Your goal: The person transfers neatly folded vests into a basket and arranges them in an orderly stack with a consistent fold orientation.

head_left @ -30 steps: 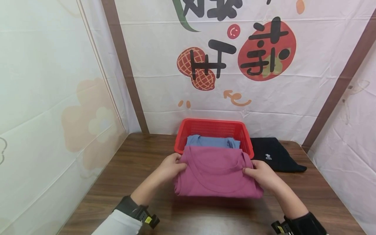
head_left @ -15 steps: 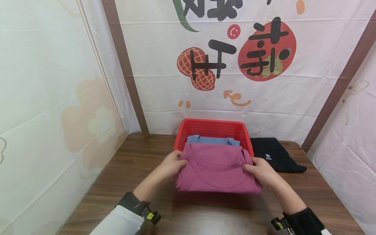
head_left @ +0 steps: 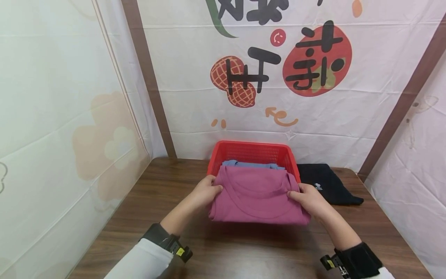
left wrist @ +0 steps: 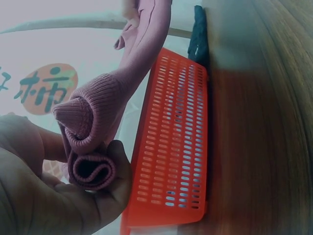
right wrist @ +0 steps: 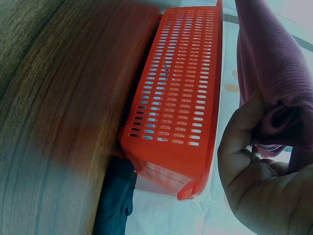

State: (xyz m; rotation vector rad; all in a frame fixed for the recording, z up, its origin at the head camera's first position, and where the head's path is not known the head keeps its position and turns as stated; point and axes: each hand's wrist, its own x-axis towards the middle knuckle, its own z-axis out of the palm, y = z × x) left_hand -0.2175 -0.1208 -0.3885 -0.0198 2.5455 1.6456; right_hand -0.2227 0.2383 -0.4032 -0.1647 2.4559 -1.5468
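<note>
A folded mauve-pink shirt (head_left: 259, 197), its round neckline facing up, is held off the table between both hands. My left hand (head_left: 205, 192) grips its left side with the thumb on top; the left wrist view shows the fingers around the rolled ribbed edge (left wrist: 93, 171). On the opposite side my right hand (head_left: 310, 198) pinches the shirt the same way. Just beyond stands a red plastic basket (head_left: 251, 149) with slotted walls. Inside it lies a folded blue garment (head_left: 244, 164), mostly hidden by the pink shirt, which overlaps the basket's near rim in the head view.
To the right of the basket, a folded black garment (head_left: 325, 184) with a small white print lies on the brown wooden table (head_left: 167, 174). A white printed cloth wall (head_left: 191, 116) rises behind the table, with more cloth along both sides.
Both hands have carried the pink shirt a little forward, towards the basket. It covers more of the blue garment now. The basket and black garment have stayed put.
</note>
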